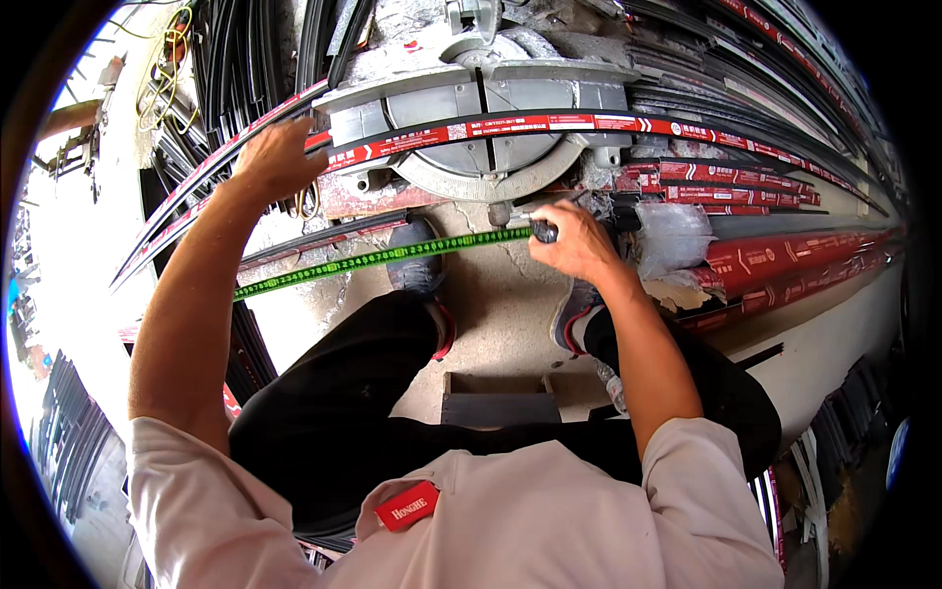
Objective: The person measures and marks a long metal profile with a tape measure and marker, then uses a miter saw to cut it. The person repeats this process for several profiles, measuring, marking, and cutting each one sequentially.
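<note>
My right hand (577, 240) is closed around the dark case of a tape measure (543, 231), above the floor in front of a grey miter saw base (422, 106). Its bright green blade (363, 263) is pulled out far to the left and passes behind my left forearm; the blade's end is hidden. My left hand (277, 159) has its fingers curled at a long black strip with a red printed film (549, 123), left of the saw. That strip lies across the saw's round table and runs on to the right.
More red-filmed strips (726, 187) and black profiles stack up on the right, beside a plastic-wrapped bundle (672, 236). Black profiles (240, 59) lean at the back left, near a yellow cord (172, 74). A dark open box (500, 401) sits between my legs.
</note>
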Action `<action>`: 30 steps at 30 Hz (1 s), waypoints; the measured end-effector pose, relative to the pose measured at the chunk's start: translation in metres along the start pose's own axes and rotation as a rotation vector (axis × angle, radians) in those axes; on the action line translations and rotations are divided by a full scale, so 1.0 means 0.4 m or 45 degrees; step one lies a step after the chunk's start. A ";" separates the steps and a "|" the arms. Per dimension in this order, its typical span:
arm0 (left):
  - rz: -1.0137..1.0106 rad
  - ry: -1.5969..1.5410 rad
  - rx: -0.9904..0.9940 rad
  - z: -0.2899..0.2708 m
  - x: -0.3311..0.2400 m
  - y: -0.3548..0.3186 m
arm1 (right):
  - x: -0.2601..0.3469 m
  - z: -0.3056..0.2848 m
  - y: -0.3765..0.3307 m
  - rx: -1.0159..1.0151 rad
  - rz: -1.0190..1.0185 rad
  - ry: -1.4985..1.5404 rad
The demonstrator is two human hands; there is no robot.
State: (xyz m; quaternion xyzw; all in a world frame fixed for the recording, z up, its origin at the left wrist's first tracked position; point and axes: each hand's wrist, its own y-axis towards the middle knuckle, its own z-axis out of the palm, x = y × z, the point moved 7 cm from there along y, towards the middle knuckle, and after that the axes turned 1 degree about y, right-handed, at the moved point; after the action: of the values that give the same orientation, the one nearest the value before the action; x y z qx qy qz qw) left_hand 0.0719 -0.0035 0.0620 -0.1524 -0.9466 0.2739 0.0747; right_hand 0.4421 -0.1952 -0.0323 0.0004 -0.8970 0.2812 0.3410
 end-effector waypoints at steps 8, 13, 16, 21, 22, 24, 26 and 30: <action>0.082 0.039 -0.414 0.261 0.094 -0.006 | -0.112 0.103 -0.013 -0.024 0.160 -0.042; 0.032 -0.165 -0.281 0.244 0.093 0.033 | -0.134 0.120 0.001 -0.076 0.168 -0.169; 0.056 -0.173 -0.338 0.257 0.111 0.039 | -0.098 0.109 0.004 -0.052 0.126 -0.239; 0.087 -0.079 -0.440 0.300 0.123 0.040 | -0.092 0.022 0.025 -0.417 0.073 0.016; 0.082 -0.075 -0.485 0.302 0.126 0.040 | -0.101 -0.015 0.033 -0.588 0.017 0.032; 0.075 -0.066 -0.571 0.314 0.130 0.037 | -0.162 -0.076 0.053 -0.829 0.099 0.338; 0.083 -0.036 -0.639 0.313 0.123 0.036 | -0.236 -0.143 0.069 -1.004 0.263 0.532; 0.052 0.002 -0.705 0.316 0.119 0.033 | -0.317 -0.256 0.106 -1.197 0.552 1.019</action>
State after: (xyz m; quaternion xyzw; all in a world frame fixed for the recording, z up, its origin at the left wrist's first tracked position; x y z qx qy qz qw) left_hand 0.0021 -0.0400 -0.0485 -0.1862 -0.9822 0.0062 0.0256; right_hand 0.5938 -0.1321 -0.0687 -0.4342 -0.7079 -0.1002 0.5480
